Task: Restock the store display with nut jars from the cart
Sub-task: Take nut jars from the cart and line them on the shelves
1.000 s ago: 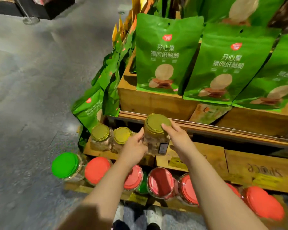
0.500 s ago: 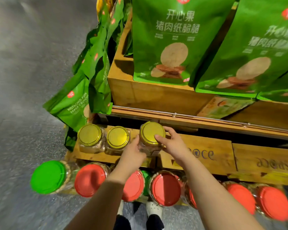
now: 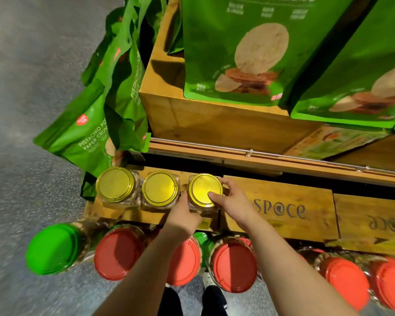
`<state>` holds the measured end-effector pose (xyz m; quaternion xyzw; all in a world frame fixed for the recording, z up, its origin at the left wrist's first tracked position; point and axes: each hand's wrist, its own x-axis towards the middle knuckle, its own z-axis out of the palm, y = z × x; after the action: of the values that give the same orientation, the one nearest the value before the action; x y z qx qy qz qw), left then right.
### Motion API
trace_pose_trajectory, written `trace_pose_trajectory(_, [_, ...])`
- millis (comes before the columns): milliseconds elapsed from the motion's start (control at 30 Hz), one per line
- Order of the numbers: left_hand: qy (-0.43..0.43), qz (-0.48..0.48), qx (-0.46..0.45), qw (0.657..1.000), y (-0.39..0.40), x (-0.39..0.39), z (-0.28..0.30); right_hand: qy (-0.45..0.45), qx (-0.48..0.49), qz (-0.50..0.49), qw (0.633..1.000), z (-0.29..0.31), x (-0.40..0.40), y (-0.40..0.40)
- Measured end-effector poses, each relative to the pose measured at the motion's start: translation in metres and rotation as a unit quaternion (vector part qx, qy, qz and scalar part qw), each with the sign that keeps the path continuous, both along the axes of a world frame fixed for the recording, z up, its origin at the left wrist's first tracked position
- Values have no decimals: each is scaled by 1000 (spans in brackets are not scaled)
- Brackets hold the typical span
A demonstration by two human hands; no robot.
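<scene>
Three clear nut jars with gold lids stand in a row on the low wooden display ledge (image 3: 283, 201). My two hands hold the right one, the gold-lid jar (image 3: 203, 188). My left hand (image 3: 183, 217) grips its near left side. My right hand (image 3: 233, 199) curls round its right side, with the thumb lying on the lid. It stands beside the middle gold-lid jar (image 3: 160, 187), and a third gold-lid jar (image 3: 115, 184) is at the left end.
A row of bigger jars with red lids (image 3: 235, 266) and one green lid (image 3: 51, 248) lies on the tier below, near my feet. Green snack pouches (image 3: 235, 46) fill the wooden crates above and hang at the left corner (image 3: 89, 135). Grey floor spreads to the left.
The gold-lid jar has come down from mid-air onto the ledge beside the other two, both hands still on it. My head has moved closer and looks more steeply down.
</scene>
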<state>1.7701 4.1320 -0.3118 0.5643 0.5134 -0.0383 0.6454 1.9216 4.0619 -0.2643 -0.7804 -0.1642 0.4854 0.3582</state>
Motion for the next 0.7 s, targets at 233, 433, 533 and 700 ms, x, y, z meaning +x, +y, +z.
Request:
trace_pose_trajectory(233, [66, -22, 10, 998, 1, 2, 23, -27, -23, 24, 999, -7, -5, -1])
trace_pose_trajectory(433, [94, -37, 29, 994, 0, 2, 40, -41, -43, 28, 998, -1, -9, -2])
trace_pose_trajectory(533, [91, -33, 37, 995, -1, 3, 63, -47, -49, 28, 997, 3, -11, -2])
trace_pose_trajectory(700, [83, -54, 56, 993, -4, -3, 115, -77, -53, 44, 995, 29, -15, -5])
